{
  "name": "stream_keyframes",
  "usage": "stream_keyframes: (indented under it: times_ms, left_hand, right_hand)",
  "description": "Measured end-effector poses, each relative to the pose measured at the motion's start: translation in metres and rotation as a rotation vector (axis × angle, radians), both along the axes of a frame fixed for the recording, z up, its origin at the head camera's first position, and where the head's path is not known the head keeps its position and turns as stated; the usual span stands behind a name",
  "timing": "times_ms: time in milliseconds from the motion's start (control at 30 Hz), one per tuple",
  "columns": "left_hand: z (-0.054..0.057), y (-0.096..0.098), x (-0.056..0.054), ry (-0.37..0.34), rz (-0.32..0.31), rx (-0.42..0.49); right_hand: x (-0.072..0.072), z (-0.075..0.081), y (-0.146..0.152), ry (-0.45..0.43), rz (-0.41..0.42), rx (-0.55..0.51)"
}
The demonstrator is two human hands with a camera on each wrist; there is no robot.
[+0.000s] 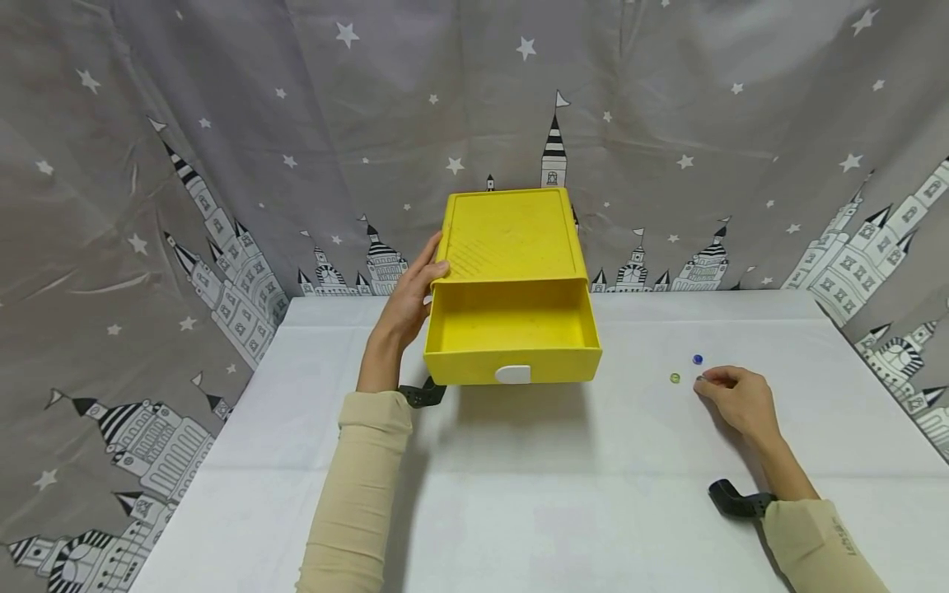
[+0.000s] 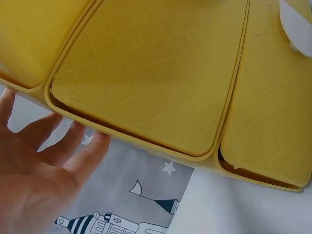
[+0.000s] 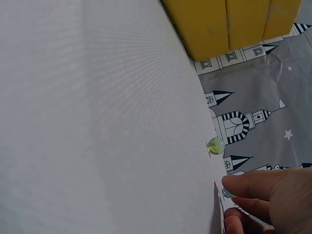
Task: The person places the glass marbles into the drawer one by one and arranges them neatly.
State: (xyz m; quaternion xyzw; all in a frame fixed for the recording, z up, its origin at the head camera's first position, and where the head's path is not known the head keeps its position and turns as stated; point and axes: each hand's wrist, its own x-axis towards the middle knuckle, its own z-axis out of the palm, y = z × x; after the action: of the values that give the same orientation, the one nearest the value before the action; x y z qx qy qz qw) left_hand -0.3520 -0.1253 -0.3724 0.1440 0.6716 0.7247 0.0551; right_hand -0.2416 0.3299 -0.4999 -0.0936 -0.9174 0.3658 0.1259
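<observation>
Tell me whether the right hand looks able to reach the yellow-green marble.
Probably yes: only bare white tablecloth separates the right hand from the yellow-green marble, though its fingertips seem to pinch another marble.

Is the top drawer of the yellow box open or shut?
Open: in the head view, the top drawer sticks out from the yellow box, and its inside is visible.

We see a beige left sleeve (image 1: pixel 356 494) at seven o'clock in the head view and a matching right sleeve (image 1: pixel 819 548) at four, marked with small dark lettering (image 1: pixel 843 535). A black wrist device (image 1: pixel 423 394) juts toward three o'clock at the left cuff (image 1: pixel 374 409), a curved black device (image 1: pixel 740 501) toward nine at the right cuff (image 1: pixel 792 519). Our left hand (image 1: pixel 406 305) and right hand (image 1: pixel 745 401) are bare.
</observation>
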Motion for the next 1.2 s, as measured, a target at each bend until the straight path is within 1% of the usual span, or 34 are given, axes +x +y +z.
stream_keyframes:
  times_ms: [200,400,533,667,867,1100,1200]
  left_hand:
    - [-0.001,-0.001,-0.001,-0.004,0.0,0.0]
    - [0.001,-0.002,0.0,-0.009,0.002,-0.006]
    - [0.002,-0.001,0.0,-0.016,0.004,-0.015]
    - [0.003,0.0,-0.001,-0.014,0.005,-0.02]
    - [0.003,0.0,0.0,-0.017,0.012,-0.015]
    - [0.005,0.002,0.0,-0.017,-0.005,-0.011]
    - [0.005,0.001,0.0,-0.017,0.002,-0.019]
  right_hand:
    - [-0.001,0.0,0.0,0.001,-0.002,-0.011]
    - [-0.002,0.001,-0.001,-0.003,0.002,-0.036]
    - [-0.002,0.002,-0.002,-0.003,0.007,-0.048]
    - [0.0,0.003,-0.002,-0.007,0.012,-0.038]
    - [0.001,0.004,-0.004,-0.026,0.022,-0.046]
    - [0.003,0.012,-0.003,-0.015,0.059,-0.044]
    - [0.004,0.015,-0.005,-0.018,0.067,-0.066]
